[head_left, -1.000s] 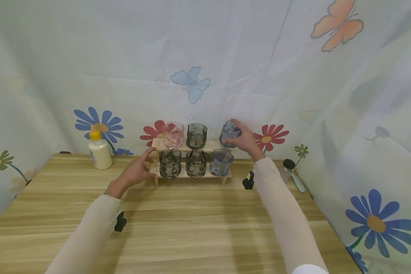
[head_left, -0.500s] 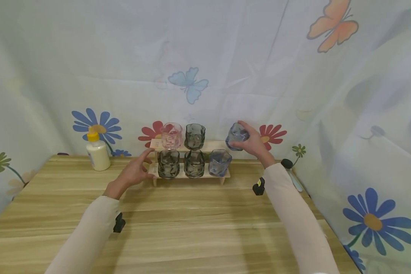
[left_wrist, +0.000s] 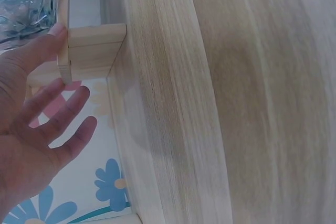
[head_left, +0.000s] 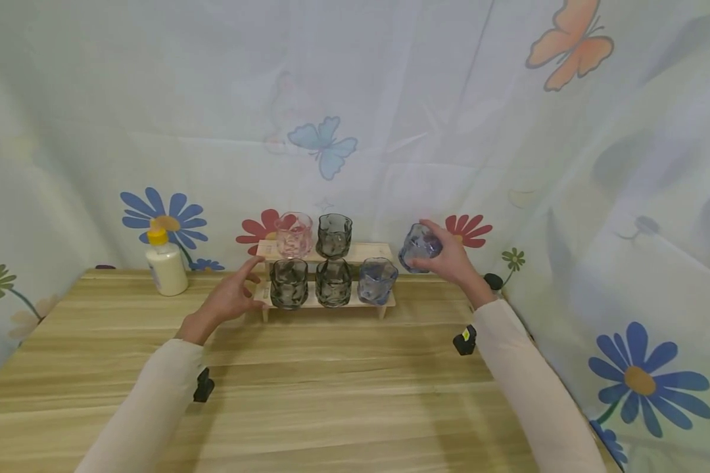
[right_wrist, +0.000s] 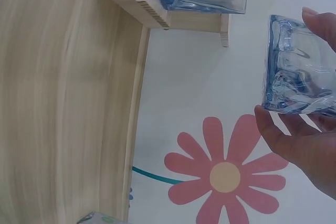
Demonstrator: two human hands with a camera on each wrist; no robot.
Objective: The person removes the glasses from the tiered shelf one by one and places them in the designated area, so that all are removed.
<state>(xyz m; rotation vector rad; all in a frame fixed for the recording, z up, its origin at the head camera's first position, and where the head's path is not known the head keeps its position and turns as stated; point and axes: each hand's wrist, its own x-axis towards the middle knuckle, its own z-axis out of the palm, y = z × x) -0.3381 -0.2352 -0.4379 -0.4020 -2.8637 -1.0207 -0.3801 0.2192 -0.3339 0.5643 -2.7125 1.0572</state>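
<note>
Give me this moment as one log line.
left hand: touching wooden rack | right hand: holding blue glass off rack | upper shelf: pink glass, smoky glass | lower shelf: two smoky glasses, another blue glass

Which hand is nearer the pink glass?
Left. The left hand touches the stand, left of the pink glass; the right hand, holding a blue glass, is farther off to its right.

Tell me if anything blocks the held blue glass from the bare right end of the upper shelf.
Nothing visible stands between the held glass and that end of the upper shelf; the other blue glass sits below, on the lower shelf.
</note>
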